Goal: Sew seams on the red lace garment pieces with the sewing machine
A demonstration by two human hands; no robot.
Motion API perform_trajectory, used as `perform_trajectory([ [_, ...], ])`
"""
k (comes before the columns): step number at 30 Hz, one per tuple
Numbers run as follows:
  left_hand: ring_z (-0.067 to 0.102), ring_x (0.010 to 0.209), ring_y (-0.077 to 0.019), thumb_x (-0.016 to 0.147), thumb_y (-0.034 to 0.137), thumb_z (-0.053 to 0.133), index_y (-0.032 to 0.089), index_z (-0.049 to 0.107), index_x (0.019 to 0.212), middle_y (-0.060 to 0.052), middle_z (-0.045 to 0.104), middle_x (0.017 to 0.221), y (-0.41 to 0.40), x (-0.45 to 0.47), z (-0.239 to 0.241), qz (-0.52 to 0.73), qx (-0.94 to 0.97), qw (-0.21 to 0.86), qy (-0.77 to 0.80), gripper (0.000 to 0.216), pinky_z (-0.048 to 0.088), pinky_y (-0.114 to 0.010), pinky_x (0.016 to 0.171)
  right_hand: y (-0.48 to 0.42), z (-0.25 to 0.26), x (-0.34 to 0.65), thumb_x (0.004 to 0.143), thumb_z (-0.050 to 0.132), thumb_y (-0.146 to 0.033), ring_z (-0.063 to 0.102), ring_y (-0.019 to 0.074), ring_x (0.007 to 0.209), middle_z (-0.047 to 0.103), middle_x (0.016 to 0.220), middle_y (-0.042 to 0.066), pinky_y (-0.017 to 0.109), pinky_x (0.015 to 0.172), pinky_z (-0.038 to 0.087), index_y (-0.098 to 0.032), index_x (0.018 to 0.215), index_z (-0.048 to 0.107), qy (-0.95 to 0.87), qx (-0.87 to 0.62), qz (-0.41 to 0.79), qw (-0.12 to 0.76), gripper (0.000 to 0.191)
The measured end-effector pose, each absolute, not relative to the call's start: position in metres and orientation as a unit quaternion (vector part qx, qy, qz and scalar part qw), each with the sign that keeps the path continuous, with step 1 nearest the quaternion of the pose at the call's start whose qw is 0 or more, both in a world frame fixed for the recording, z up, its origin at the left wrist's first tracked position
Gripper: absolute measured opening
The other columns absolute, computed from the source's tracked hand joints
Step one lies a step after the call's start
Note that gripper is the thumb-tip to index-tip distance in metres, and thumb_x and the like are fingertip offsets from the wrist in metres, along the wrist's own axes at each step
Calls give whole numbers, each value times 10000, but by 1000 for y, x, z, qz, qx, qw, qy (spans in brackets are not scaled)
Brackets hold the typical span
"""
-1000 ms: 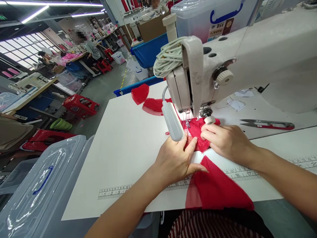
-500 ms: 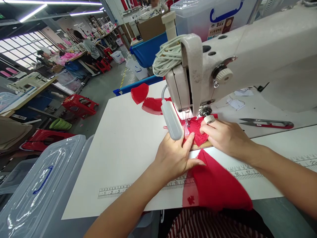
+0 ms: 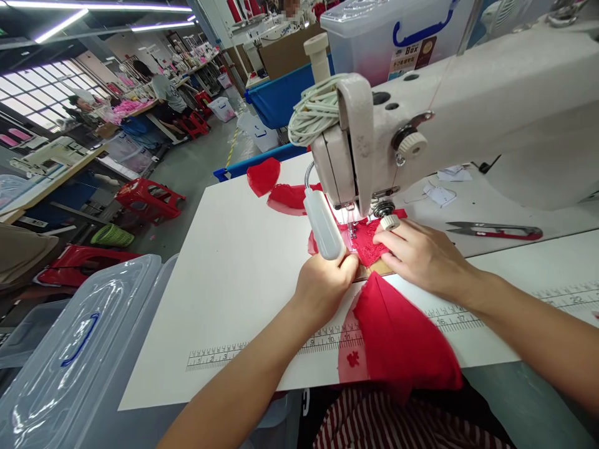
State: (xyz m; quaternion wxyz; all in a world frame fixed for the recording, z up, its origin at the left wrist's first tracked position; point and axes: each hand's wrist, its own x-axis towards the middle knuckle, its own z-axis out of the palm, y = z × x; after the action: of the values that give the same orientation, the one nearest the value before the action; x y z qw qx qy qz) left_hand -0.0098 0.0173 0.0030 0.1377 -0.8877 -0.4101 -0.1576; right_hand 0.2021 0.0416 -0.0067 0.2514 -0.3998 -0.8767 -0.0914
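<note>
Red lace fabric (image 3: 369, 248) lies under the needle and presser foot (image 3: 352, 231) of a white sewing machine (image 3: 449, 93). My left hand (image 3: 322, 287) is closed at the fabric's near left edge, thumb against the curled forefinger; the lamp partly covers its fingertips. On the right side of the lace, my right hand (image 3: 425, 255) has its fingers bent and pinched on the cloth. A larger smooth red fabric piece (image 3: 405, 340) with a sheer pink edge hangs over the table's front edge, below both hands.
A grey lamp (image 3: 324, 224) hangs close beside the needle. Thread snips (image 3: 496, 231) lie right of my right hand. Several red cut pieces (image 3: 263, 176) rest at the far left of the white table (image 3: 224, 274). A clear plastic bin (image 3: 88, 349) stands at the left.
My left hand has gone from spread fingers on the lace to a closed grip at its edge. My right hand and the lace have shifted slightly left in view.
</note>
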Motion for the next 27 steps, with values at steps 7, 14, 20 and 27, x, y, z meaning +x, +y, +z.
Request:
perform_trajectory([
  [7,596,889,-164,975,158,366,172,541,884,-72,633,970,34,-9,0,-304,-858,-106,-400,197,496,-274,709,33,12,192,900,493,-247,595,163,702,682,1071,82,296,590,388,-149,1095,628,-902,-385,-52,186,257],
  [14,612,852,-152,959,180,376,185,537,980,-51,642,934,39,-10,9,-311,-792,-269,-450,163,521,-298,774,44,4,186,939,432,-261,608,146,697,704,817,4,258,551,357,-222,852,707,-847,-457,71,261,291],
  [20,625,883,-172,871,177,565,170,623,908,-46,671,923,44,-10,0,-333,-808,-235,-426,70,516,-340,843,42,-6,187,945,468,-246,626,127,738,714,880,1,238,564,374,-211,845,709,-848,-419,53,319,263],
  [27,625,827,-164,964,220,462,173,658,945,-54,680,881,41,-12,-9,-290,-869,-67,-394,202,521,-317,780,37,-5,195,932,481,-251,500,106,548,678,835,19,260,464,228,-183,934,678,-874,-410,-68,251,209],
])
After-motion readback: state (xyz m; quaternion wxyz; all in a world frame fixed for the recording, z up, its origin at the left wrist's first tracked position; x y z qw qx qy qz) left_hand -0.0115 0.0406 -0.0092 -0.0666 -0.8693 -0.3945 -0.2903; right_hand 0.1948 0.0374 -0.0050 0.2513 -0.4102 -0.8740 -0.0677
